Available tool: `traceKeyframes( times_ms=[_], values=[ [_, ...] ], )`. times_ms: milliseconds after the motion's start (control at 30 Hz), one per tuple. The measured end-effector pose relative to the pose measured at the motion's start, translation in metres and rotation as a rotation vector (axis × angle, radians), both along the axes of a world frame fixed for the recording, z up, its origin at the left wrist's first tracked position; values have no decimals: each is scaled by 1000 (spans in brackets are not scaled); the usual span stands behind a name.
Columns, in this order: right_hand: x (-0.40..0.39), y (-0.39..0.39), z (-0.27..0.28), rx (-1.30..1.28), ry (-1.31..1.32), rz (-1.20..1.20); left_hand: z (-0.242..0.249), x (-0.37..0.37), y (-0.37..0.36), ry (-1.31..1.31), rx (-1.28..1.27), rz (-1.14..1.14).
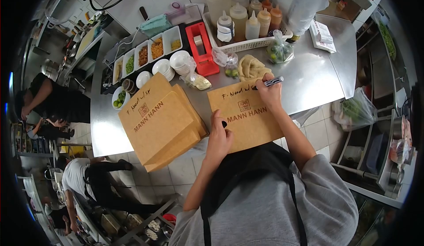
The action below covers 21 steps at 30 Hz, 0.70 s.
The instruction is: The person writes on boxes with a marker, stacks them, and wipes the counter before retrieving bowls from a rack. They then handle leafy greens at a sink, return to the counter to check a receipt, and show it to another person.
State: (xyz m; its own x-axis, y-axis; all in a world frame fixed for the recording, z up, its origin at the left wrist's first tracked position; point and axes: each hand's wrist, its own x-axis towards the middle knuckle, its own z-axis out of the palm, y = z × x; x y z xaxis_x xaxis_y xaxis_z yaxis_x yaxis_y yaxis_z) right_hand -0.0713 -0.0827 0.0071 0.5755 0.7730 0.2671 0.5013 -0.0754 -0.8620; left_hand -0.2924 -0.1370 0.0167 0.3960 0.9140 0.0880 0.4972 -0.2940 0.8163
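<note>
A brown paper bag (250,133) printed "MANN HANN" lies flat at the table's front edge. My right hand (270,95) is closed round a black-and-white marker (274,81), pressed to the bag's top right. Handwriting reading "F. Nood w/" runs up to my fingers, which hide its end. My left hand (219,136) rests on the bag's left edge, fingers curled, with a small black cap (224,124) between thumb and forefinger. To the left, a stack of similar paper bags (164,124) overhangs the table edge; its top bag bears similar handwriting.
Behind the bags are topping trays (157,48), white bowls (163,69), a red tape dispenser (202,49) and a basket (238,47) of squeeze bottles. Bagged limes (280,51) and a crumpled beige cloth (252,68) lie nearer. Co-workers (84,179) stand at left.
</note>
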Motion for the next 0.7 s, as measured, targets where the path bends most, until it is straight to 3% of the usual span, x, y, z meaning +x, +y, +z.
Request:
traceKeyframes(
  times_ms=[133, 200, 533, 600, 700],
  values=[
    [0, 2, -1, 112, 71, -18, 1, 1, 0, -17, -11, 6],
    [1, -1, 2, 12, 76, -39, 1, 0, 0, 19, 11, -5],
    [12, -3, -8, 25, 38, -21, 4, 2, -3, 2, -13, 17],
    [29, -4, -13, 131, 149, -148, 4, 1, -2, -40, 15, 84],
    [39, -34, 6, 208, 258, -32, -32, -7, 0, 77, 216, 250]
  ],
)
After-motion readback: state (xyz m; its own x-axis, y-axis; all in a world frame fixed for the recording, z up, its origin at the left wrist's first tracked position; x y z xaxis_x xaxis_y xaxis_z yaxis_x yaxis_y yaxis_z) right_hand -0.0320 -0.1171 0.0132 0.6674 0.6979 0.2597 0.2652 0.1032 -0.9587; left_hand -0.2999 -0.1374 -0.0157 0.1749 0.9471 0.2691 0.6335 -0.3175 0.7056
